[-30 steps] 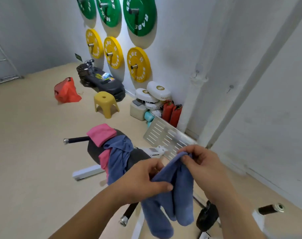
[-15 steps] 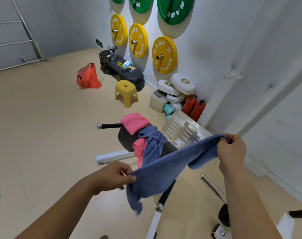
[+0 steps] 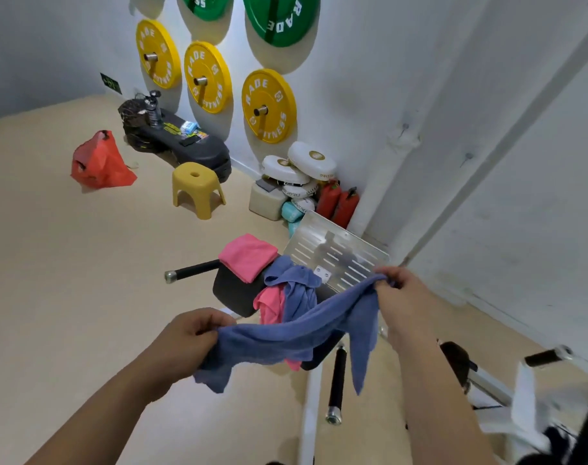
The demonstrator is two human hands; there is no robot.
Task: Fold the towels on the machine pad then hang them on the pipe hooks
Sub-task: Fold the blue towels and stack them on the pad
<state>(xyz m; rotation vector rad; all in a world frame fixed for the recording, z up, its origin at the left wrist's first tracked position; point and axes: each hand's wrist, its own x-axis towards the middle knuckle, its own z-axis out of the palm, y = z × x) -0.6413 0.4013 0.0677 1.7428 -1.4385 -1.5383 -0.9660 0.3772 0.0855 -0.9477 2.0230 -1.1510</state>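
A blue towel (image 3: 296,333) hangs stretched in the air between my two hands, above the near end of the machine. My left hand (image 3: 188,337) grips its lower left end and my right hand (image 3: 400,293) pinches its upper right end. Behind it, the black machine pad (image 3: 233,290) carries a folded pink towel (image 3: 249,255), a crumpled blue towel (image 3: 297,285) and a crumpled pink towel (image 3: 270,303). White pipes (image 3: 396,142) run up the wall at the right, with small hooks (image 3: 467,157) on them.
A perforated metal plate (image 3: 336,253) stands behind the pad. A yellow stool (image 3: 197,189), a red bag (image 3: 99,161), white pads and red extinguishers (image 3: 339,203) sit on the floor by the wall. Black machine handles (image 3: 334,384) stick out below the towel.
My hands have drawn apart, pulling the bunched blue towel out into a long stretched band. The view has turned slightly to the left.
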